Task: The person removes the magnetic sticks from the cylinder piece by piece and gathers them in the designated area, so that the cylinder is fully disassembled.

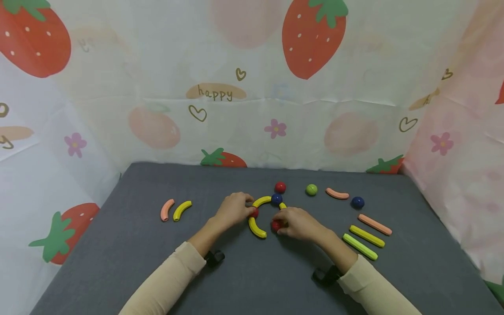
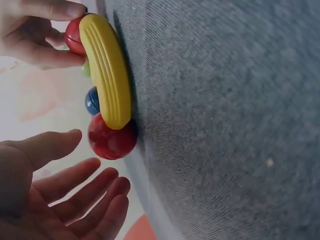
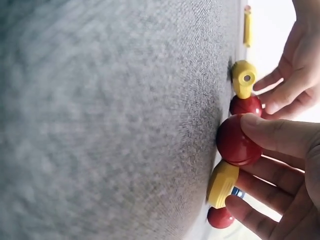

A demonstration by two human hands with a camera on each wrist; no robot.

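Yellow curved rods and balls form a partial ring on the grey cloth. My right hand [image 1: 299,223] pinches a red ball [image 3: 239,140] between thumb and fingers, at the end of the ring's right yellow curved rod [image 3: 223,184]. My left hand [image 1: 233,209] is beside another red ball [image 2: 112,139], its fingers loosely spread and apart from the ball in the left wrist view. That ball joins the lower-left yellow curved rod [image 1: 257,228] and the upper-left one [image 1: 261,201]. A blue ball [image 1: 277,199] sits at the ring's top. The right hand partly hides the right rod.
Leftward lie a pink curved rod [image 1: 167,210] and a yellow one [image 1: 182,211]. Behind the ring are a red ball [image 1: 280,187] and a green ball [image 1: 311,189]. Rightward: a pink curved rod [image 1: 337,194], a blue ball [image 1: 357,202] and straight rods [image 1: 367,236]. A printed curtain [image 1: 252,131] stands behind.
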